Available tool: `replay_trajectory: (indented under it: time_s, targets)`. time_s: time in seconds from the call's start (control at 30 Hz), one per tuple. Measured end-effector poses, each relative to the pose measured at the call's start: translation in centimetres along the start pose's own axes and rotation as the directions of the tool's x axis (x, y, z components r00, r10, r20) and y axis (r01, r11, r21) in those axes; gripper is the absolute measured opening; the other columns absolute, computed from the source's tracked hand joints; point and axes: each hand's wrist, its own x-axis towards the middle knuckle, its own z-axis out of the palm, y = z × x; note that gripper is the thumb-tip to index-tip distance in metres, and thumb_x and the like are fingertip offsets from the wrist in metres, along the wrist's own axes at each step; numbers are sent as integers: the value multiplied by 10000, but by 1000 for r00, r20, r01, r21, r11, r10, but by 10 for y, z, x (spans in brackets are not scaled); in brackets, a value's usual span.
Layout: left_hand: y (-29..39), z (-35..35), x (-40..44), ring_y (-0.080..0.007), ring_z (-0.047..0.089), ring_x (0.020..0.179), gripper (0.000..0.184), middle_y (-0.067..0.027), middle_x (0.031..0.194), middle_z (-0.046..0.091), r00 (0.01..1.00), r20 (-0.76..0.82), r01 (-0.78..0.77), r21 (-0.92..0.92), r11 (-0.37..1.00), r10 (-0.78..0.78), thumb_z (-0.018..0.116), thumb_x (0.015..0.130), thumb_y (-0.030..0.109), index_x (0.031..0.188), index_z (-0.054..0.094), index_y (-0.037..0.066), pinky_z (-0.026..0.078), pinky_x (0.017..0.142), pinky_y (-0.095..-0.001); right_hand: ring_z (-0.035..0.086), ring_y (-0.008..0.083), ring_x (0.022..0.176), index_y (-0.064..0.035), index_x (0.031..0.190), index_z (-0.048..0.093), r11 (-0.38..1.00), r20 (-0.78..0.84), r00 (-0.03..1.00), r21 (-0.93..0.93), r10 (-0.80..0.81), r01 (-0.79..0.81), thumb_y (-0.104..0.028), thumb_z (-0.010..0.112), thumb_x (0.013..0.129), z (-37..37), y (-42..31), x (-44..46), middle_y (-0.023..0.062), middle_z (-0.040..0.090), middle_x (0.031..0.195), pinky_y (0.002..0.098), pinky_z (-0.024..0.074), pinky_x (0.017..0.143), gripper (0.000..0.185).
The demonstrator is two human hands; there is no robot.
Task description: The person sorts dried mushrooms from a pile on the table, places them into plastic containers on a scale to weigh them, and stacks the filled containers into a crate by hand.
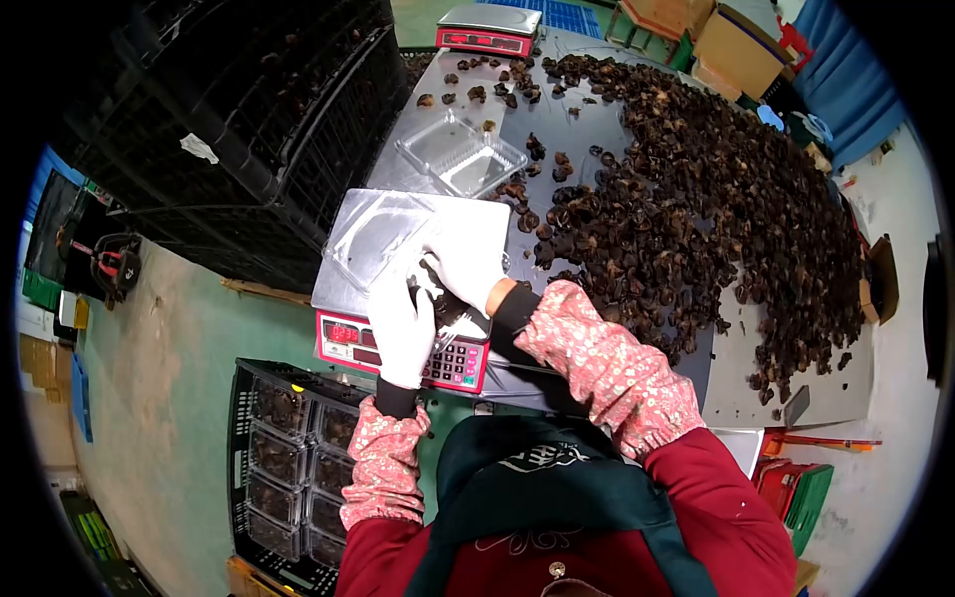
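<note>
Both my hands wear white gloves and meet over the metal pan [487, 234] of a red electronic scale [458, 365]. My left hand [400, 328] curls around the near left side of a dark clump [453, 301], which looks like wood ear mushrooms. My right hand [468, 269] bends over the same clump from the right, fingertips close to the left hand. Whether a clear box surrounds the clump is hard to see. A clear plastic box or lid [373, 239] lies on the pan's left part. Beyond the scale sits an open clear plastic box [463, 154].
Dark wood ear mushrooms [696, 189] cover the table's right side. A second red scale [487, 30] stands at the far end. Tall black crates [249, 119] rise at the left. Below left, a black crate [244, 438] holds several filled clear boxes [279, 453].
</note>
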Motion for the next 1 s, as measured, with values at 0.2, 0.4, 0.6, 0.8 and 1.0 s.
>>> replay_trajectory:
  time_s: [0.2,0.4,0.6,0.8,1.0]
  targets:
    - [-2,-6,5,-380,575,1045,493,-217,1134,607,992,109,70,-57,996,-64,607,853,102,1327,515,5,437,924,-461,649,360,845,-32,876,664,980,221,974,-200,53,-8,-196,643,816,8,-5,14,207,659,838,436,519,765,177]
    - [-18,-3,3,-362,550,988,548,-201,1041,584,996,69,-56,-53,997,60,589,841,45,1376,478,3,432,894,-453,650,296,840,-73,902,682,983,28,999,183,-35,29,-229,687,786,-16,-10,11,112,660,864,399,512,758,196]
    - [-21,-9,7,-315,561,1063,392,-156,1143,618,999,-1,-38,0,999,38,561,918,53,1310,562,35,423,954,-406,590,109,711,-29,996,661,615,121,966,751,230,-241,-170,699,849,-100,7,-55,52,656,828,290,499,672,207]
    - [91,6,-4,-279,604,1036,240,-149,1107,643,1000,-21,7,-404,915,-17,548,933,4,1160,623,-22,468,924,-370,611,46,841,-59,1089,690,496,110,711,642,695,-584,-152,677,915,-161,87,-266,-1,690,967,213,502,744,198]
    - [178,120,-65,-328,583,1114,262,-168,1179,607,856,380,-68,-588,806,350,581,896,42,1151,638,31,461,971,-374,653,177,885,-66,1087,696,281,-246,228,207,942,-937,-214,705,864,-234,118,-499,69,694,948,312,513,809,268]
